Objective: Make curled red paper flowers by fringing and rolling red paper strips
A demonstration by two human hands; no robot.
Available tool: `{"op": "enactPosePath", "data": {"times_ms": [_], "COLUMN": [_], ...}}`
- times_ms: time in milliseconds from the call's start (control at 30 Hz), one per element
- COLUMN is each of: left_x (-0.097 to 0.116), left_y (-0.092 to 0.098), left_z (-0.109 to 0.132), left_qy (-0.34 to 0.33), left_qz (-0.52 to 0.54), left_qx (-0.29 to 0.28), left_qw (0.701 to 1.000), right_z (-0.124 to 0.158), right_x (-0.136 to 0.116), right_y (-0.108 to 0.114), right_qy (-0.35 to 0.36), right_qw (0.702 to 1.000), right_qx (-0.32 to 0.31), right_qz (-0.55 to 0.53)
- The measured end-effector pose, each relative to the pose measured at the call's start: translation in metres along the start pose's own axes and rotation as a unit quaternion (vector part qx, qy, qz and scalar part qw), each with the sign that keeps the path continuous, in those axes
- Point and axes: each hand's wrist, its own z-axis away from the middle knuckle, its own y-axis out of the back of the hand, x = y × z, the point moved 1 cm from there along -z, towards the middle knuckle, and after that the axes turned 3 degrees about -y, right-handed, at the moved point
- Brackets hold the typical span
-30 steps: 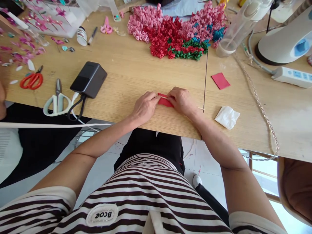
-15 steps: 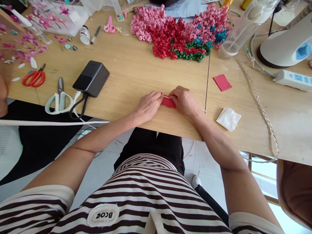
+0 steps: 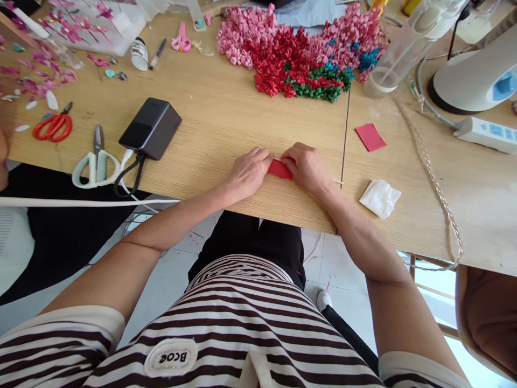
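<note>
Pinching red paper strip (image 3: 279, 169) w/ L hand (image 3: 248, 173), R hand (image 3: 306, 168) fingers (image 3: 264, 156); shirt patch (image 3: 170, 357) reads "Bcoe".

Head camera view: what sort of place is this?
Probably a handicraft workbench for paper flowers. It shows a heap of curled red, pink and green paper pieces, pink flower sprays, orange-handled scissors, and a red paper strip between the left hand and right hand.

Left hand (image 3: 249, 173) and right hand (image 3: 306, 168) pinch red paper (image 3: 279, 169).
</note>
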Motion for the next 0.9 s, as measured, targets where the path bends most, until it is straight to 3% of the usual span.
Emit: {"op": "enactPosePath", "data": {"times_ms": [300,600,900], "left_x": [-0.002,-0.020,-0.026], "left_y": [-0.001,-0.011,-0.016], "left_z": [-0.002,-0.004,-0.012], "left_qy": [0.008,0.032,0.036], "left_qz": [0.023,0.105,0.122], "left_qx": [0.012,0.139,0.135], "left_qw": [1.000,0.984,0.983], "right_z": [0.002,0.002,0.002], "right_x": [-0.002,-0.001,-0.003], "right_y": [0.005,0.006,0.006], "right_qy": [-0.008,-0.021,-0.025], "right_qw": [1.000,0.999,0.999], "right_qx": [-0.011,-0.023,-0.024], "right_qz": [0.020,0.026,0.031]}}
